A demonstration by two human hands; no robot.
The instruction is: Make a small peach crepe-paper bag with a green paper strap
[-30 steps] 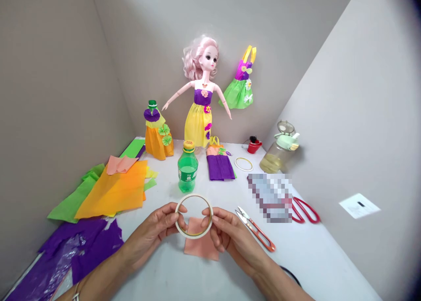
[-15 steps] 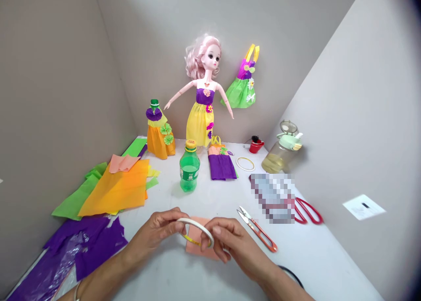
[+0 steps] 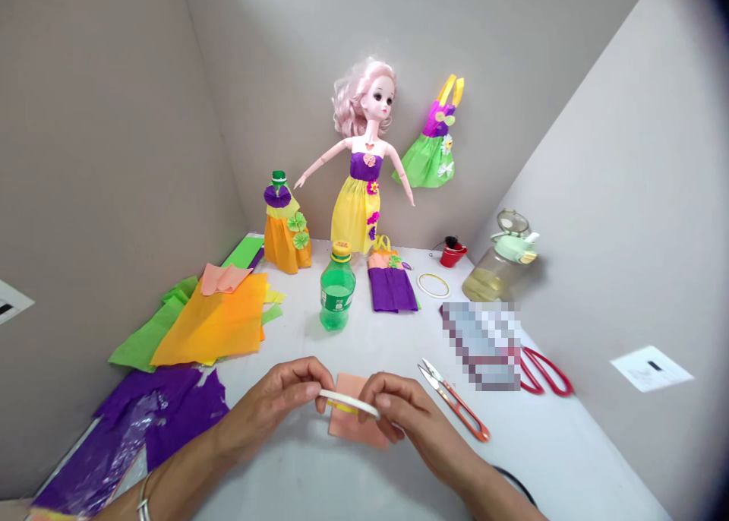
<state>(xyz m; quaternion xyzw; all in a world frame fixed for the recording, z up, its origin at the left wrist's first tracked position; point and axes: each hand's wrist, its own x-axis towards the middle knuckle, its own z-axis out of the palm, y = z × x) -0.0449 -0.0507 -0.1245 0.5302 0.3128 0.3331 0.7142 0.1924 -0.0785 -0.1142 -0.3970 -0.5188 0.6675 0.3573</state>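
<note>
Between my two hands is a thin roll of white double-sided tape [image 3: 348, 402], seen nearly edge-on, with yellow on its inner ring. My left hand [image 3: 290, 392] pinches its left side between thumb and fingers. My right hand [image 3: 399, 407] grips the right side, its fingertips partly hidden behind the roll. Beneath the roll, a folded peach piece of crepe paper [image 3: 358, 434] lies on the table. A pair of orange-handled thread snips [image 3: 456, 403] rests just right of my right hand, blades slightly apart.
A green bottle [image 3: 337, 293] stands ahead, before a doll [image 3: 356, 209] in a purple and yellow dress. Orange crepe paper [image 3: 213, 320] and purple sheets [image 3: 190, 407] lie left. On the right are red-handled scissors [image 3: 555, 373], a second tape roll [image 3: 433, 285] and a drinking jug [image 3: 495, 266].
The tape roll has tipped from showing its open ring to nearly edge-on, still in both hands. The whole scene has shifted slightly right in view.
</note>
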